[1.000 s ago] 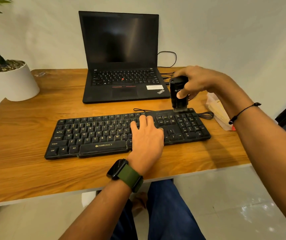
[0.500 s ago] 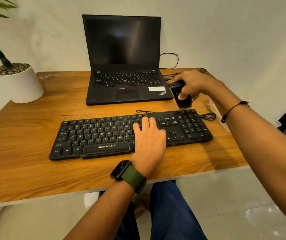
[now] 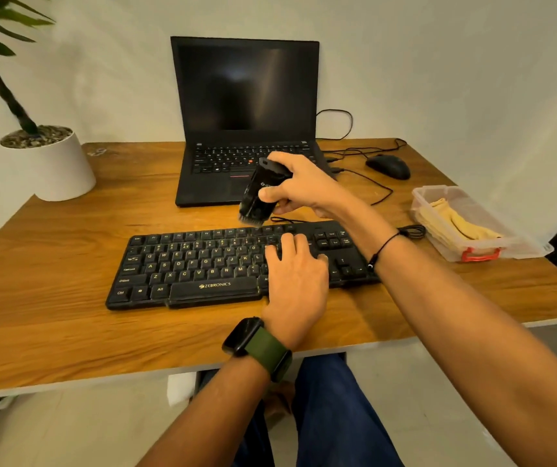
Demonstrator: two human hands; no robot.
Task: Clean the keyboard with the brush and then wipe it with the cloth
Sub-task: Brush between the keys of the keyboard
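Item: keyboard [image 3: 203, 264], black, lying flat on the wooden desk [image 3: 68, 298] in front of me, long axis running left to right across my view, space bar edge nearest me, cable side toward the laptop [image 3: 246, 129]. Item: brush [image 3: 257, 197], black, gripped in my right hand [image 3: 304, 188], thumb on its near face and fingers curled over the top; its long axis is tilted, bristles pointing down and slightly left, at or just above the rear function-key row, contact I cannot confirm. Item: my left hand [image 3: 295, 274], fingers straight and spread, pressing flat on the keys right of centre to steady the board. Item: cloth [image 3: 462, 224], yellow, lying untouched in the clear plastic box [image 3: 522, 249] at the desk's right end. Status, by my judgement: brushing stage in progress, extent covered not determinable; remaining key rows and the whole wipe are outstanding.
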